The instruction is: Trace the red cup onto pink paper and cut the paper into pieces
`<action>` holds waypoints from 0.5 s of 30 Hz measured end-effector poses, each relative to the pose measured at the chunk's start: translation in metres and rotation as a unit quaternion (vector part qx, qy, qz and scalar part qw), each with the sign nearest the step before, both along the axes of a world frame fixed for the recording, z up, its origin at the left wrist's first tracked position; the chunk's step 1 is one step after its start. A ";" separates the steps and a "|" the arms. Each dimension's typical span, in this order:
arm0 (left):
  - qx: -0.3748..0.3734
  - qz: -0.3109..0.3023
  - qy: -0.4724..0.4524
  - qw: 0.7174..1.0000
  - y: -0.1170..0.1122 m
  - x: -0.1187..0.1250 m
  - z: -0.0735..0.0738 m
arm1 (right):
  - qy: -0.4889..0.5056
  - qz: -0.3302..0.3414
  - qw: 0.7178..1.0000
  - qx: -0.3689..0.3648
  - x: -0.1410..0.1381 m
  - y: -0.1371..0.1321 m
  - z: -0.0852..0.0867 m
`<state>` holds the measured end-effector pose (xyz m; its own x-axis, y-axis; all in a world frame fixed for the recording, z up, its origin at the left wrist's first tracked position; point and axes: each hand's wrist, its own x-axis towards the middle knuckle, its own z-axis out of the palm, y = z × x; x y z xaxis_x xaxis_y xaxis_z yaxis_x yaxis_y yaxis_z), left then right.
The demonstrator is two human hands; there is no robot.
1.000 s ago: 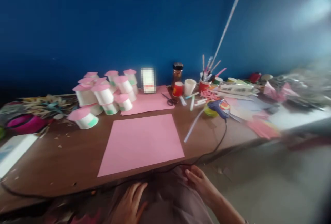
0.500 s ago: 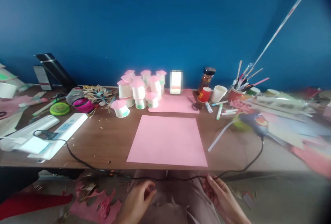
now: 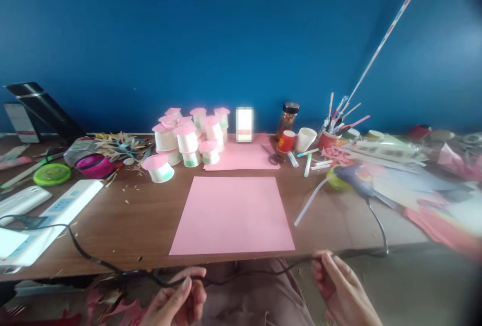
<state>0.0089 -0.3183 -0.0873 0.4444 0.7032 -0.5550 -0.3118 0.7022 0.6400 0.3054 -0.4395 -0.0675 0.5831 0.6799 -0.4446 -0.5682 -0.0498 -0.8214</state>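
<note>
My left hand [image 3: 176, 302] and my right hand [image 3: 342, 291] are below the near edge of the brown table [image 3: 124, 225], both with fingers curled round a thin black cable [image 3: 241, 280] that hangs in front of the edge. The cable runs left to a white power strip [image 3: 45, 220] and right up to a blue glue gun [image 3: 356, 179]. A square pink paper sheet [image 3: 233, 215] lies flat on the table just beyond my hands.
A cluster of white cups with pink tops [image 3: 188, 137] stands behind the sheet, with a second pink sheet [image 3: 244, 157], scissors [image 3: 274, 157], a jar [image 3: 286, 120], paper cups [image 3: 305, 139] and a brush holder [image 3: 329, 137]. Paper clutter [image 3: 414, 175] fills the right; lids [image 3: 52, 174] lie left.
Both hands have risen from my lap and taken hold of the black cable, lifting it at the table edge. The view has swung left and steadied.
</note>
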 end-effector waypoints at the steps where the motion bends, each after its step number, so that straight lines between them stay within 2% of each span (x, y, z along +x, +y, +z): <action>1: 0.005 -0.004 0.004 1.000 0.008 0.002 0.011 | 0.002 0.001 1.000 -0.004 0.000 0.006 0.004; 4: 0.013 0.024 0.044 0.999 0.032 0.015 0.043 | 0.010 0.008 1.000 0.009 -0.002 0.026 0.016; 7: 0.018 0.043 0.081 0.996 0.050 0.030 0.063 | -0.018 0.047 0.999 0.011 -0.001 0.042 0.025; 10: -0.023 0.017 0.127 0.992 0.061 0.034 0.065 | -0.065 0.115 0.991 -0.036 0.006 0.047 0.030; 13: -0.084 -0.038 0.154 0.984 0.068 0.027 0.058 | -0.083 0.167 0.980 -0.063 0.019 0.043 0.032; 15: -0.106 -0.073 0.161 0.979 0.071 0.023 0.053 | -0.074 0.196 0.976 -0.054 0.026 0.037 0.036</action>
<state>0.0314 -0.2471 -0.0347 0.3102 0.4989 -0.8092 -0.0037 0.8518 0.5238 0.3316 -0.4023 -0.0320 0.3508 0.8175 -0.4567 -0.3624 -0.3311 -0.8712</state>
